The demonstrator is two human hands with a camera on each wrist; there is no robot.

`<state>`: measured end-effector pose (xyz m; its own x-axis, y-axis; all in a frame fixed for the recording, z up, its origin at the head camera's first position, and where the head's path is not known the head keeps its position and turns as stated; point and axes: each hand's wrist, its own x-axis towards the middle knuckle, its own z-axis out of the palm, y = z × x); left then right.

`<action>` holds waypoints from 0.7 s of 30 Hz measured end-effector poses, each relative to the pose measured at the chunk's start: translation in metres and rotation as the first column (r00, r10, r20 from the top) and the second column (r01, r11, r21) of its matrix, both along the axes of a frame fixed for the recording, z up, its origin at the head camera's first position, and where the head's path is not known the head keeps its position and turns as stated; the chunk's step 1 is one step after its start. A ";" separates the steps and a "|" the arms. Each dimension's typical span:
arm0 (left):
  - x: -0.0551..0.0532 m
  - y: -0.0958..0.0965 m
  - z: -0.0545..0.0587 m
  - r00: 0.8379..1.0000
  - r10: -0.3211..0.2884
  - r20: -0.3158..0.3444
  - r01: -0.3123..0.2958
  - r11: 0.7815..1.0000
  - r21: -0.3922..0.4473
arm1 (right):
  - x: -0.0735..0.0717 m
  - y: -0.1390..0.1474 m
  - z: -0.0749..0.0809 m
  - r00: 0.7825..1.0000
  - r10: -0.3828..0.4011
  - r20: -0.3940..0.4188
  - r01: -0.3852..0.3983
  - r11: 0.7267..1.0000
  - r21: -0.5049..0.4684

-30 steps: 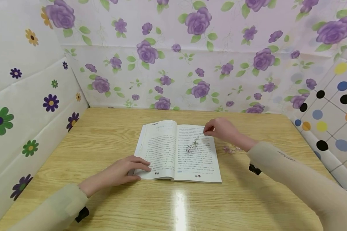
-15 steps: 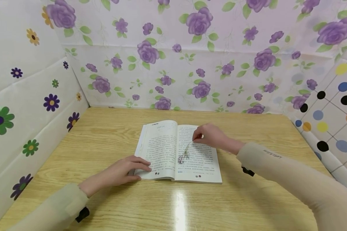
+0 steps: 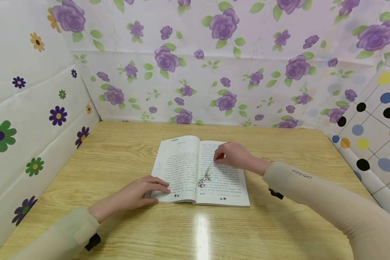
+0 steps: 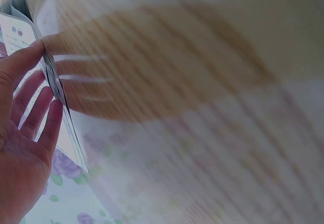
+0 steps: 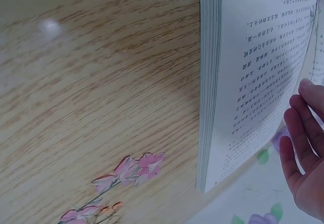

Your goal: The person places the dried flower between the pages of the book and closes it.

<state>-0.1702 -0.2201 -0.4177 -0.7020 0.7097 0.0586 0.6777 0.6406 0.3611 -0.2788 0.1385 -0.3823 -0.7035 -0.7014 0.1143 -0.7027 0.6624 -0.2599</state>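
Observation:
An open book [image 3: 178, 162] with printed pages lies on the wooden table. My left hand [image 3: 138, 193] rests on its lower left corner, fingers extended over the page; the left wrist view has the fingers and thumb [image 4: 25, 59] right at the book's edge. Over the right page, my right hand [image 3: 234, 156] pinches the thin stem of a small dried flower sprig [image 3: 204, 179] between thumb and fingertips. The sprig's blossoms point down toward the page's lower left, near the book's spine. A pink flower sprig [image 5: 129, 172] lies on the table right of the book, largely hidden by my right arm in the head view.
The wooden table [image 3: 123, 148] runs back to a wall cloth [image 3: 188, 72] printed with purple roses. Side cloths with daisies [image 3: 57, 115] and coloured dots [image 3: 362, 143] stand left and right. Light reflects off the table in front of the book.
My right hand has moved left and toward me with the sprig, bringing its blossoms from mid-page to beside the spine. The left hand and book have stayed in place.

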 end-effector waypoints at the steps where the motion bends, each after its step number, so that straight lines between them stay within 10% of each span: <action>1: 0.000 0.000 0.000 1.000 0.001 0.002 -0.001 1.000 0.000 | 0.000 0.000 0.000 1.000 -0.001 -0.003 0.001 1.000 0.003; 21: 0.000 0.001 0.002 1.000 0.006 0.014 -0.005 1.000 -0.002 | 0.001 0.003 -0.002 1.000 -0.013 -0.003 0.013 1.000 0.017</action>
